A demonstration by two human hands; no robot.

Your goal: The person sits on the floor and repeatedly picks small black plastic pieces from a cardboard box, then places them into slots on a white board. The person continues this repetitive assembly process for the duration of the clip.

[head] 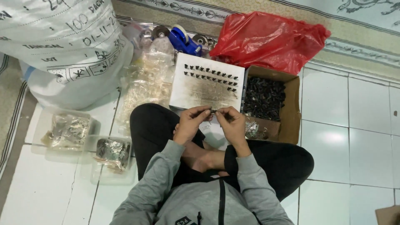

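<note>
The white tiled floor (366,137) carries everything here, with a patterned carpet (258,10) along the top of the frame. At upper left slumps a big white printed sack (62,46); at upper middle a red plastic bag (271,35) lies crumpled behind an open cardboard box (291,104) full of small dark metal parts (263,98). Left of the box sits a white board (206,93) with two short rows of the same dark pieces standing along its upper edge. Beside it are clear bags of pale small items (146,83) and a blue tape dispenser (183,41). At lower left two clear plastic tubs (71,131) hold shiny bits.

A person in a grey sweatshirt sits cross-legged at centre. The left hand (189,123) and right hand (231,123) meet just below the board, fingertips pressed together, both pinching one small dark piece (213,111) between them; it is too small to tell its shape.

By my reading, a piece is being fitted or joined by hand before going onto the board. The next move would call for a steady pinch and a careful placement in line with the rows already there.
</note>
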